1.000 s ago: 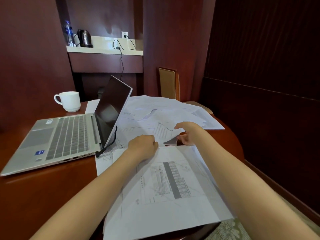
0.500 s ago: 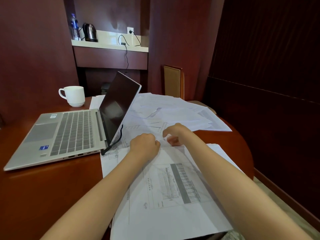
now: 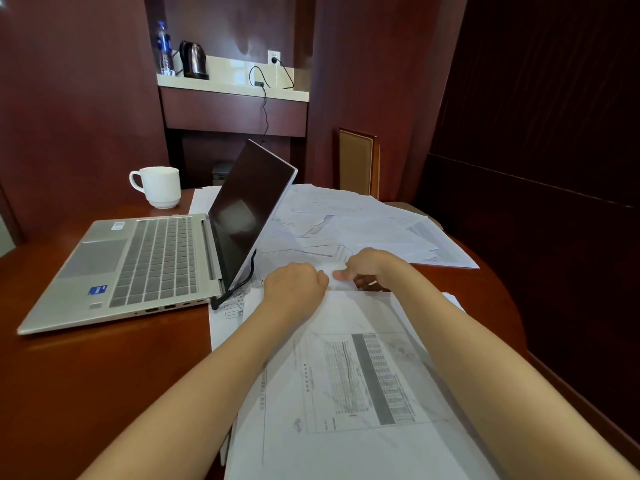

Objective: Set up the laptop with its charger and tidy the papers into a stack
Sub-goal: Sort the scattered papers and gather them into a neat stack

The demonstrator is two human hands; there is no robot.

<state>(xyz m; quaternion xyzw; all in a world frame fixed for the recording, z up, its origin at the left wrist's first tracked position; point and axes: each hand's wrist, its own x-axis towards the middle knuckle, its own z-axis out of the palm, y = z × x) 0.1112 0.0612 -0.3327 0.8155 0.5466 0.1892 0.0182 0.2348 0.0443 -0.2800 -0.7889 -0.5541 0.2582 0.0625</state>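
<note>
An open silver laptop point(image 3: 149, 265) lies on the left of the brown table point(image 3: 104, 375), its dark screen tilted back. A black charger cable point(image 3: 242, 282) hangs at its right hinge corner. Loose white papers point(image 3: 363, 226) are spread behind and to the right of the screen. A printed sheet with a chart point(image 3: 356, 379) lies on top of a few others in front of me. My left hand point(image 3: 294, 282) and my right hand point(image 3: 367, 268) meet at its far edge, both with fingers curled, gripping the paper.
A white mug point(image 3: 159, 187) stands behind the laptop. At the back, a shelf point(image 3: 228, 86) holds a water bottle point(image 3: 163, 46), a kettle point(image 3: 193, 58) and a wall socket point(image 3: 273, 58) with a plugged cable. A chair back point(image 3: 358, 164) rises beyond the table.
My right hand has drawn in from the spread papers toward my left hand, and both now meet at the near sheet's far edge. The view has shifted slightly.
</note>
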